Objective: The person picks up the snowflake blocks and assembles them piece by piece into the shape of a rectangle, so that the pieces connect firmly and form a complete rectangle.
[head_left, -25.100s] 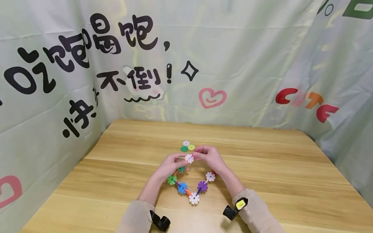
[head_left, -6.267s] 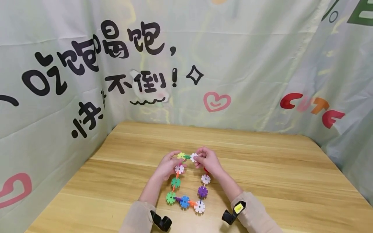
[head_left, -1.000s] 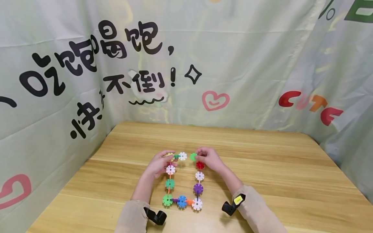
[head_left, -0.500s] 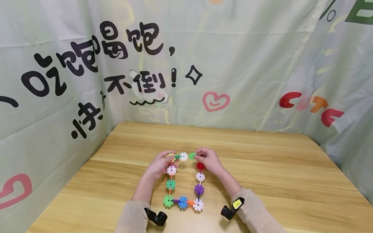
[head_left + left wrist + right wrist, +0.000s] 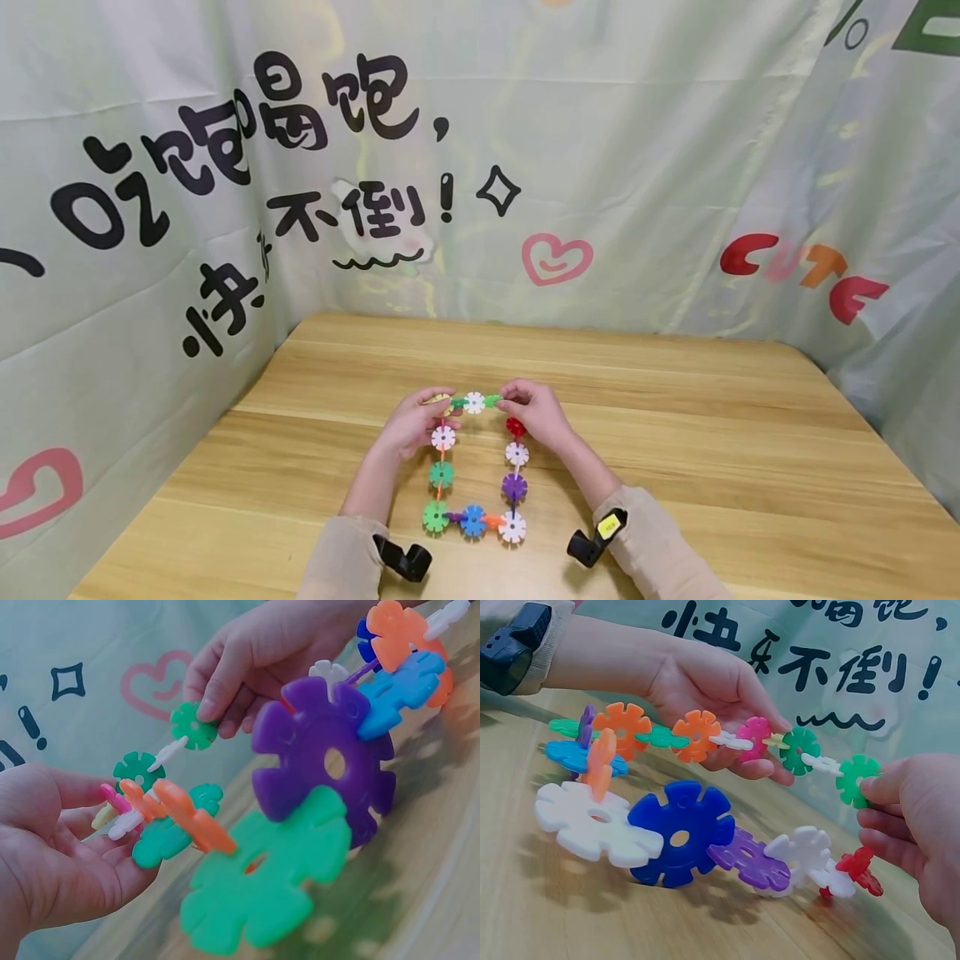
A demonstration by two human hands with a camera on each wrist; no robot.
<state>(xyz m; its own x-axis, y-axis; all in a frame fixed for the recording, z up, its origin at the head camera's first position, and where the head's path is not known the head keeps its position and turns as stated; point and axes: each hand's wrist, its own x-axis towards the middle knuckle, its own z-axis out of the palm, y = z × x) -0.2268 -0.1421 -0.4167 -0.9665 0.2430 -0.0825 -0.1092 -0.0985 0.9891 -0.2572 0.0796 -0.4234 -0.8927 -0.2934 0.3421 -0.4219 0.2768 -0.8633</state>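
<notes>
Both hands pinch the far corners of the snowflake-disc chain (image 5: 473, 467): left hand (image 5: 411, 425), right hand (image 5: 538, 414), on the table (image 5: 712, 467).

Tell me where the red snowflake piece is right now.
In the head view the red snowflake piece sits on the loop's right side, just under the right hand and above a white piece.

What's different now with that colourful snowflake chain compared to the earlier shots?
The chain was a loose, crooked loop; now it is pulled out into a neat rectangle lying on the table. Three loose discs that lay beyond the hands are gone from there. The left hand and right hand pinch the top corners, about where they were a second ago.
</notes>
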